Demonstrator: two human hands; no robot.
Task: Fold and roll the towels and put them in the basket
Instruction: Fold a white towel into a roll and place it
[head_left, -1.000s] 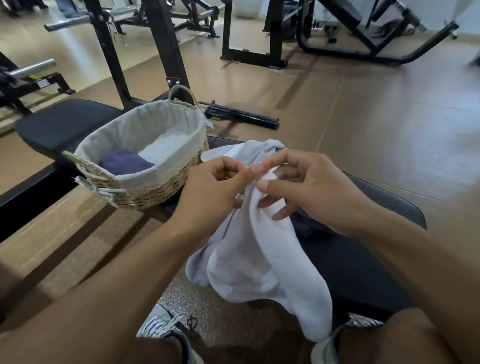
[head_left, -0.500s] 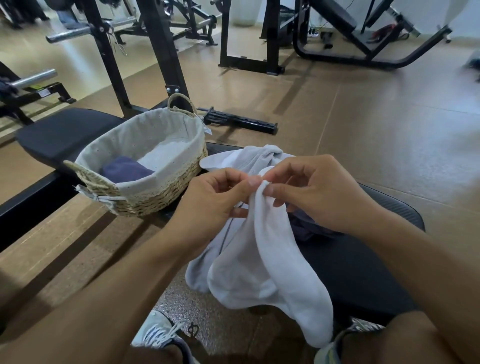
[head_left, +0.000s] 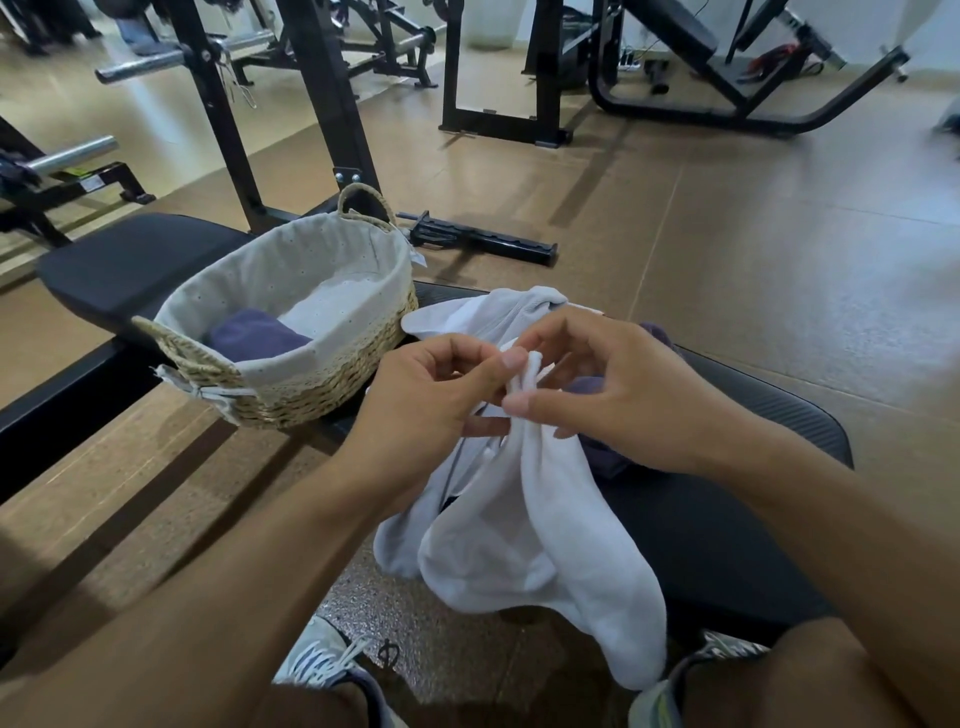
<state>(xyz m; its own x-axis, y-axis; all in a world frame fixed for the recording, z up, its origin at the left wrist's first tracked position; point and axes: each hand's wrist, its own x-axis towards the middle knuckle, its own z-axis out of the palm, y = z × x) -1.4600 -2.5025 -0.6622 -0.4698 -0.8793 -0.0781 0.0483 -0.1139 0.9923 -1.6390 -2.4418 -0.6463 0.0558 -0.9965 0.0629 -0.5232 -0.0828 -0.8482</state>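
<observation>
A white towel (head_left: 545, 540) hangs bunched over the front edge of the black bench pad (head_left: 727, 530). My left hand (head_left: 431, 410) and my right hand (head_left: 623, 395) both pinch its top edge, fingertips nearly touching. A second pale towel (head_left: 498, 317) lies behind the hands, and a purple towel (head_left: 602, 457) shows under my right hand. To the left stands a woven basket (head_left: 332, 384) with a cloth liner; a rolled purple towel (head_left: 254, 338) and a white one (head_left: 337, 306) lie inside it.
The basket sits on the gym bench beside a second black pad (head_left: 130, 265). Black rack uprights (head_left: 322, 104) and machine frames (head_left: 727, 93) stand behind. A black bar part (head_left: 478, 241) lies on the brown floor. My shoes (head_left: 322, 665) show below.
The head view has tilted slightly. My right thumb and fingers have shifted down along the white towel's edge, bunching it tighter between both hands. The basket has not moved.
</observation>
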